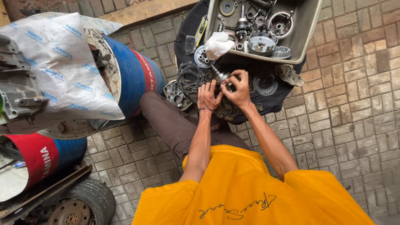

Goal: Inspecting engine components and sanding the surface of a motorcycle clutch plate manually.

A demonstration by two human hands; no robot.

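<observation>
Drums (133, 79) — blue and red, on their sides — lay left of a dark cloth (266, 104) bearing a grey tray (306, 29) of gears. Over the cloth, left hand (208, 96) and right hand (238, 89) both clenched around a metal shaft (221, 76) — below a white rag (218, 44).

I'm sitting on a reddish-brown brick paved floor (346, 116) in flat daylight, a blue and red drum (135, 77) lying on its side to my left, an old tyre (89, 200) sitting beside it
</observation>
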